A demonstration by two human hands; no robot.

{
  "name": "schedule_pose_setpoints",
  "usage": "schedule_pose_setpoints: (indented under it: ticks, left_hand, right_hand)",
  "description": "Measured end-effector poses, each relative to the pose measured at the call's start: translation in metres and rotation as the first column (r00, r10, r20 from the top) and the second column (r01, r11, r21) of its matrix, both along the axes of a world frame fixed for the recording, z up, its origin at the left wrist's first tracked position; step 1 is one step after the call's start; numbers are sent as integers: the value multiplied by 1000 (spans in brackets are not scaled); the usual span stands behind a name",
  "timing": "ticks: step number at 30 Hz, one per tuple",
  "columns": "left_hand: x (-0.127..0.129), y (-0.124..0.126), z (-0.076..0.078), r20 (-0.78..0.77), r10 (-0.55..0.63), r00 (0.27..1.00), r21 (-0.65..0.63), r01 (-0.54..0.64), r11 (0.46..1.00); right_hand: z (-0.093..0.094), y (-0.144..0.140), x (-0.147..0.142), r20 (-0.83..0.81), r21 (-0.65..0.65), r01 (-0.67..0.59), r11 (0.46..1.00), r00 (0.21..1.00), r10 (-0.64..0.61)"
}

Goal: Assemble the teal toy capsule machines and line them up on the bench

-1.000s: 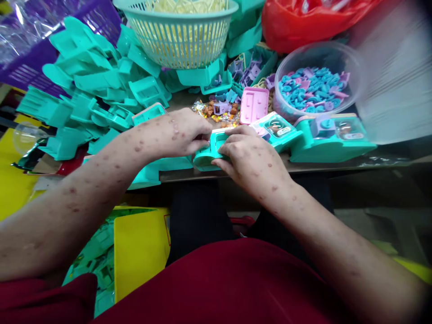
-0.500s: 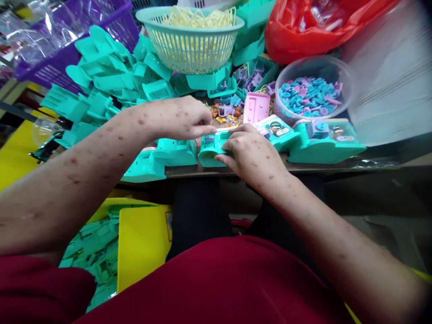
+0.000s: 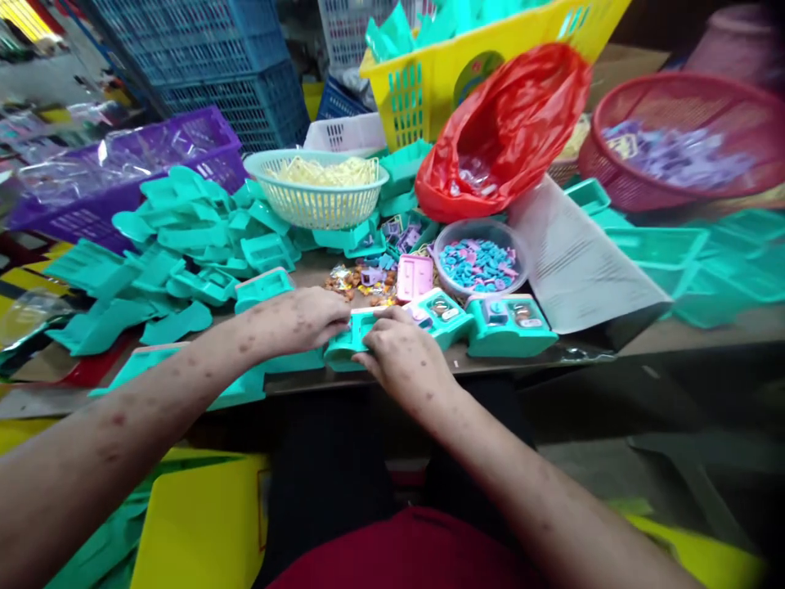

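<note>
At the table's front edge, a turquoise plastic toy housing (image 3: pixel 344 355) lies between my hands. My right hand (image 3: pixel 405 350) grips its right side, thumb at the front and fingers over the top. My left hand (image 3: pixel 310 317) is closed at the housing's upper left, its fingertips pressed together; whatever they hold is hidden. Just right of my right hand sits a fitted turquoise toy (image 3: pixel 446 321) with a clear window, and beside it another such toy (image 3: pixel 512 327). A pink plastic panel (image 3: pixel 414 276) lies behind my right hand, near small brown and purple parts (image 3: pixel 368 278).
Turquoise shells (image 3: pixel 202 237) are heaped at the left. Behind stand a pale basket (image 3: pixel 319 200) of cream frames, a red bag (image 3: pixel 491 155) and a clear tub (image 3: pixel 521 266) of blue and pink pieces. A grey-white box (image 3: pixel 582 254) borders the right side.
The camera view has tilted up, showing more baskets at the back. Both hands stay at the same housing, with my left fingers now lower against its left end.
</note>
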State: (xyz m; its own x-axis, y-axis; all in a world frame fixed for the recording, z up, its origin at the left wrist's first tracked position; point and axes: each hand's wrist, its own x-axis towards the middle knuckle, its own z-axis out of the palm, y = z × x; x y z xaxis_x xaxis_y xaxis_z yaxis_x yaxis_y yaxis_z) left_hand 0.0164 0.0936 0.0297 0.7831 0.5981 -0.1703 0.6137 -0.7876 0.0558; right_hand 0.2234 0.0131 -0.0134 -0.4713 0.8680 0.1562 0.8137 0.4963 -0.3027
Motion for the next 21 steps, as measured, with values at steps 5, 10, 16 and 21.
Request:
schedule_pose_setpoints:
  ticks: [5, 10, 16, 21]
  left_hand:
    - [2, -2, 3, -25, 42, 999, -22, -42, 999]
    - [11, 23, 34, -177, 145, 973, -223, -183, 957]
    - [46, 85, 23, -150, 172, 974, 82, -161, 983]
    - [73, 112, -25, -247, 111, 963, 75, -95, 993]
  right_hand:
    - [2, 0, 0, -25, -29, 8, 1000, 1000, -9]
    - [2, 3, -2, -19, -93, 7, 996, 1000, -9]
    - [-4, 5, -3, -36, -93, 3, 996, 999, -6]
    - [-7, 5, -2, -58, -84, -6, 996, 998, 1]
